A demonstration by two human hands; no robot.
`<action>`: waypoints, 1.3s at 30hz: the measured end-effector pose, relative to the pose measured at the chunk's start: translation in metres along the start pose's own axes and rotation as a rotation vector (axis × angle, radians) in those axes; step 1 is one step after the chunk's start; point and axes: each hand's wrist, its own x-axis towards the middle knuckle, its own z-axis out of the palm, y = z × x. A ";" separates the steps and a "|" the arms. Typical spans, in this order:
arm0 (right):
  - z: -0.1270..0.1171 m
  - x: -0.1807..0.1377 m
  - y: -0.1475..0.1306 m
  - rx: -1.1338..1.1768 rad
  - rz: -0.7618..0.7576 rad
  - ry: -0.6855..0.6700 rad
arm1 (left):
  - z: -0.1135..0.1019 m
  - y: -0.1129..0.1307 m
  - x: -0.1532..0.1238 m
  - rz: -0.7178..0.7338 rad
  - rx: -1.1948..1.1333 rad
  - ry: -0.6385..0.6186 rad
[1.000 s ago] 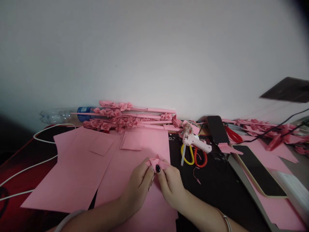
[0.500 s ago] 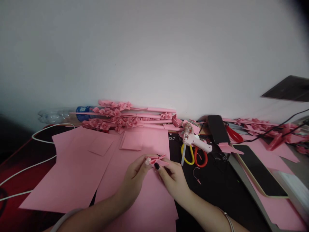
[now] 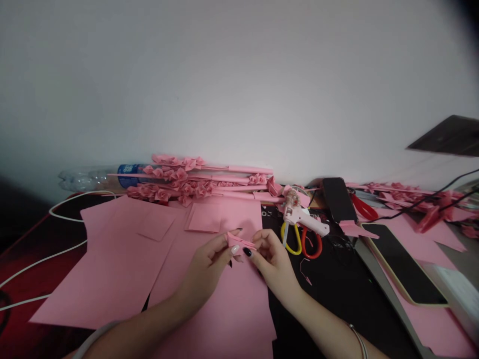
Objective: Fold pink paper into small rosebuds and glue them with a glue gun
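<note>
Between my two hands is a small folded piece of pink paper [image 3: 238, 242], its creased layers showing, held above the pink sheets. My left hand [image 3: 211, 259] pinches its left end with thumb and fingers. The thumb and bent fingers of my right hand [image 3: 271, 264] close on its right end. Beneath them lies a large pink sheet [image 3: 213, 319]. A small stack of square pink paper [image 3: 204, 218] rests just beyond my left hand. To the right of my right hand lie scissors [image 3: 312, 244] with yellow and red handles, partly under a hot glue gun [image 3: 305, 218].
Pink paper flowers [image 3: 187, 187] on rolled stems lie along the wall, beside a clear plastic bottle [image 3: 88, 178]. More pink sheets [image 3: 105, 269] spread at left, crossed near the edge by a white cable [image 3: 56, 204]. Two phones [image 3: 404, 264] [image 3: 337, 199] lie at right.
The folded paper has turned in my fingers and now shows a flatter, pointed side. My right hand has shifted slightly up and right, its fingers more apart from my left.
</note>
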 end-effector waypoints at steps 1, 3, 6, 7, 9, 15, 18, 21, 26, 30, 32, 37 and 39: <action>-0.001 0.000 -0.001 0.005 0.013 -0.023 | 0.000 0.000 0.000 -0.005 -0.005 -0.002; -0.002 0.000 -0.002 -0.004 0.043 -0.034 | 0.001 -0.002 0.000 -0.024 -0.067 0.023; -0.002 -0.001 -0.004 -0.024 0.069 0.001 | 0.003 -0.007 0.002 -0.034 -0.182 0.100; -0.002 -0.001 -0.004 -0.030 0.074 0.002 | 0.003 -0.008 0.002 -0.029 -0.203 0.115; -0.001 -0.002 -0.004 -0.046 0.093 -0.018 | 0.002 -0.009 0.003 -0.017 -0.208 0.128; 0.000 -0.003 -0.002 -0.106 0.053 -0.104 | -0.001 -0.005 0.004 0.027 -0.063 0.087; -0.002 -0.004 -0.004 -0.095 -0.090 -0.013 | -0.004 -0.009 0.002 0.077 0.074 0.021; -0.004 -0.004 -0.007 -0.146 -0.158 -0.027 | -0.006 -0.014 -0.001 0.118 0.203 -0.137; -0.006 -0.004 -0.007 -0.278 -0.174 -0.070 | -0.003 -0.015 -0.005 0.102 0.161 -0.227; -0.006 -0.002 -0.005 -0.287 -0.223 -0.056 | -0.001 -0.014 -0.005 0.035 -0.010 -0.218; -0.006 -0.002 -0.006 -0.299 -0.246 -0.058 | -0.002 -0.013 -0.004 0.029 -0.012 -0.188; -0.007 -0.002 -0.009 -0.325 -0.275 -0.030 | -0.006 -0.013 -0.001 0.028 0.075 -0.135; -0.006 -0.001 -0.009 -0.290 -0.271 -0.048 | -0.006 -0.013 0.000 0.037 0.071 -0.125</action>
